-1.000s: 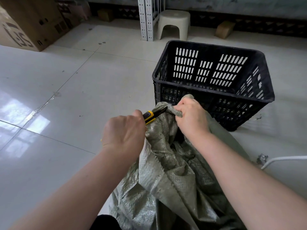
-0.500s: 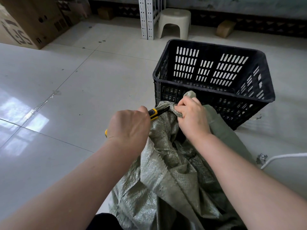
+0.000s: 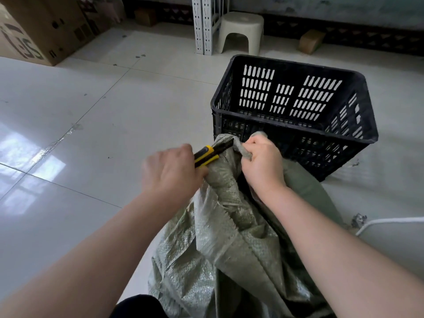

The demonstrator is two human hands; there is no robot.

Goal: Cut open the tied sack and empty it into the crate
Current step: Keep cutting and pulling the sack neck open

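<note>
While the right hand (image 3: 263, 165) pinches the bunched neck of the sack (image 3: 229, 237) in a closed fist, the left hand (image 3: 171, 172) is wrapped tight around the handle of a yellow and black knife (image 3: 212, 152). The front end of the knife points toward the gathered neck and meets the fabric just beside the right hand's knuckles; the blade itself is too dark against the folds to make out, so it seems to be pressed into the neck rather than clearly through it. The sack is green woven plastic, standing slumped on the floor (image 3: 91, 134) between the two forearms, with its neck raised and its wrinkled body spreading down toward the near edge of the view. Just beyond the neck stands the black slotted crate (image 3: 298, 104), upright on the tiles, with its near wall close behind the right hand. A white cord (image 3: 390, 220) lies on the floor toward the right edge, near the sack. At the far side a pale stool (image 3: 241, 31) sits beside a white rack post (image 3: 204, 24), and a cardboard box (image 3: 34, 31) fills the far left corner.
</note>
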